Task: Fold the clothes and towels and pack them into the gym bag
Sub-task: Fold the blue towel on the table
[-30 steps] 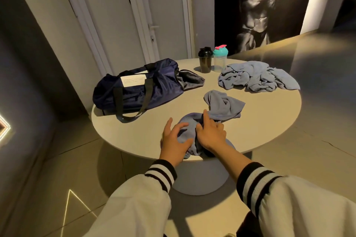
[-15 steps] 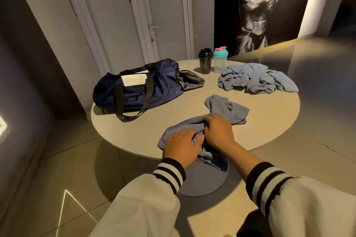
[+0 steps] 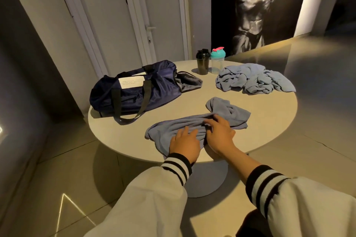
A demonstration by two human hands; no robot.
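Beige round worktop (image 3: 269, 121) carries everything.

Navy bag (image 3: 134, 94) lies lengthways on the left side. Its right end gapes toward the centre, probably so folded pieces can go straight in. Nothing visible inside.

Blue pile (image 3: 254, 79) sits at the far right, crumpled and well apart from the hands. Reads as the queue for later.

Towel (image 3: 173, 127) is at the near edge, right in front of the person, partly spread, with its near part hanging over the rim. Likely put there as the closest flat patch for folding.

Smaller crumpled cloth (image 3: 229, 111) lies just behind, touching the towel's far edge. Can't tell whether it's a separate piece or the same fabric.

Left hand (image 3: 185, 144): grip released, fingers fairly straight, palm flat on the towel. Looks like it's pinning the towel so it won't slide.

Right hand (image 3: 219, 132): grip clenched on a bunched ridge of the towel, fingers curled into the fabric. Looks like it's drawing the ridge out flat against the left's anchor.

Black shaker (image 3: 202, 61) and teal shaker (image 3: 217, 60) stand upright side by side at the far edge, between bag and pile, clear of the folding zone.

Judgement: early stage. Towel being spread, no fold made, nothing packed.
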